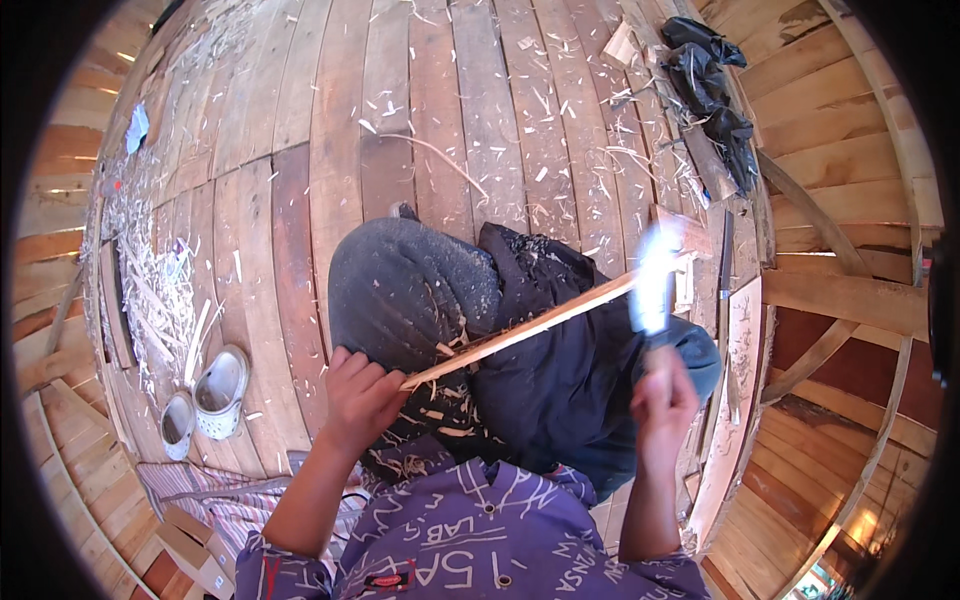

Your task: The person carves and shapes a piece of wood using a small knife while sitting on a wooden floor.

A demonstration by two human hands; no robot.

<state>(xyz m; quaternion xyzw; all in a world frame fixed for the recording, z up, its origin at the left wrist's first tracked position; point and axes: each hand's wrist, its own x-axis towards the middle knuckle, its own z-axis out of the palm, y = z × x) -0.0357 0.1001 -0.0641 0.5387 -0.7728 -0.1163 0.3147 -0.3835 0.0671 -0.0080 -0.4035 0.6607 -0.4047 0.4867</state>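
Observation:
A long, pale wooden strip (535,326) slants across my lap, rising from lower left to upper right. Its near end is gripped by my left hand (358,395), fingers closed beside my knee. My right hand (664,398) is wrapped round the handle of a knife (654,295). The blade points away from me and is smeared by glare and motion. It overlaps the strip's far end, but whether it touches the wood I cannot tell. Behind the blade shows a reddish wooden block (690,233), partly hidden. Wood shavings (455,432) lie on my dark trousers.
Shavings litter the plank floor (340,110), heaped in a pile (165,305) at left. Grey clogs (220,393) stand nearby. A striped cloth (215,510) and cardboard box (190,552) lie lower left. Black plastic (700,75) lies far right, and a pale board (728,410) runs beside the right wall.

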